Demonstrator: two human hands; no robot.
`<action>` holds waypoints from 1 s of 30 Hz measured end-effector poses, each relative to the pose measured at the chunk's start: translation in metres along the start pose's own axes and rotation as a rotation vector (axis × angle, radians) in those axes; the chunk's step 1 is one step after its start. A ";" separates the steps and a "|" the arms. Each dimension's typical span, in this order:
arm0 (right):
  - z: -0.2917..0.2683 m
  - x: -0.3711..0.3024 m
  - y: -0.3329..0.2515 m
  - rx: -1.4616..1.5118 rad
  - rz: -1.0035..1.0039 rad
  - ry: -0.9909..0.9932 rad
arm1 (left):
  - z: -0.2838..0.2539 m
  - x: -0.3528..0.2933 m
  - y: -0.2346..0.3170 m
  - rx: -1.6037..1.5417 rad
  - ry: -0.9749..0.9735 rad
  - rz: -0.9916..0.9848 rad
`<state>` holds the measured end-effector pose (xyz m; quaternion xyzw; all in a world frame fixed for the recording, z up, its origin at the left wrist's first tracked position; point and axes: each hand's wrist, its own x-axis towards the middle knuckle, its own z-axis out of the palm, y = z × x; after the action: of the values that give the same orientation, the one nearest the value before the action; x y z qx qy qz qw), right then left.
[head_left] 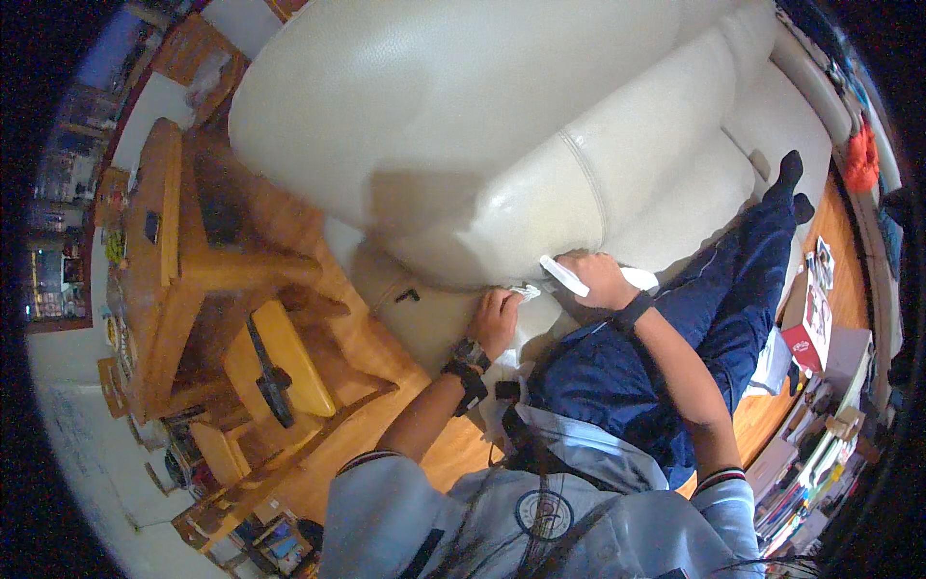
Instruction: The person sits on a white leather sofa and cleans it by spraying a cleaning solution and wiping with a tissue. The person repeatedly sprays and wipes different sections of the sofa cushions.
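Note:
My right hand [600, 280] is closed around a long white object [565, 276], whose flat end sticks out toward the left. A white end [640, 278] also shows on the other side of that fist; its kind cannot be made out. To its left, my left hand [495, 320] pinches a small, crumpled whitish piece [526, 291], too small to name. Both hands are close together, low over the cream leather sofa [666, 145], near the seam where back and seat meet. A small black angled piece [407, 295] lies on the seat, left of my left hand.
My legs in dark blue trousers [694, 309] stretch along the sofa to the right. On the left stand a wooden table [154, 270] and a yellowish wooden chair [299, 362] with a black object [273, 386] on it. Books [810, 482] and a red-and-white box [808, 323] are at the right.

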<state>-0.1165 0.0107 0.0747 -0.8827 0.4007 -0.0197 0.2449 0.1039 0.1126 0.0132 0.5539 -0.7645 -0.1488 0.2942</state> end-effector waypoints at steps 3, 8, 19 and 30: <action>-0.007 0.000 0.011 0.008 -0.029 0.098 | 0.002 0.001 -0.003 0.007 0.051 0.042; -0.026 -0.010 0.056 0.313 0.070 0.568 | 0.003 0.001 0.001 0.089 0.040 0.053; -0.036 -0.038 0.105 0.611 0.385 1.297 | -0.009 0.007 0.008 0.193 0.020 0.096; -0.010 -0.107 0.160 1.205 0.819 2.114 | -0.011 0.008 0.007 0.282 -0.164 0.062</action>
<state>-0.3029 -0.0059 0.0292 -0.0016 0.5679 -0.8081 0.1562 0.1038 0.1084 0.0276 0.5519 -0.8160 -0.0756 0.1547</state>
